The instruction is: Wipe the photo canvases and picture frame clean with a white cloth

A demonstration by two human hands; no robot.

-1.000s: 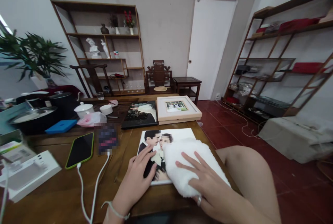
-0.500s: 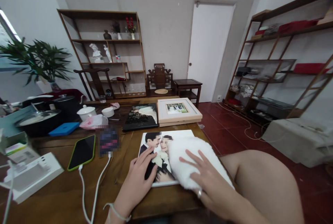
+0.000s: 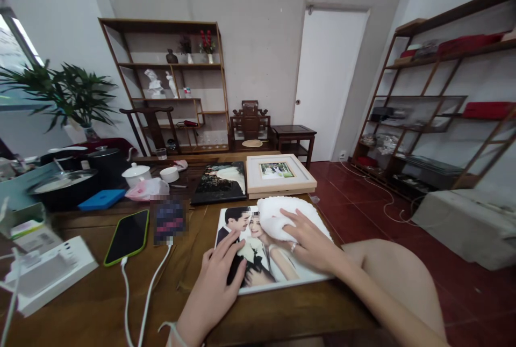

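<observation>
A large photo print [image 3: 278,272] of a couple lies flat on the wooden table [image 3: 100,293] in front of me. My left hand [image 3: 220,277] rests flat on its near left part, fingers spread. My right hand [image 3: 308,239] presses a fluffy white cloth [image 3: 278,215] onto the print's far half, fingers curled over the cloth. A ring shows on one finger.
Beyond the print lie a dark photo panel [image 3: 220,181] and a pale wooden frame [image 3: 278,173]. A green-cased phone [image 3: 127,236] with a white cable, a white box [image 3: 48,272], pots, a blue pad [image 3: 100,199] and cups fill the left. Shelves stand at both walls.
My right hand has slid the white cloth away from me, from the print's near right part to its far half. The left hand has stayed on the print.
</observation>
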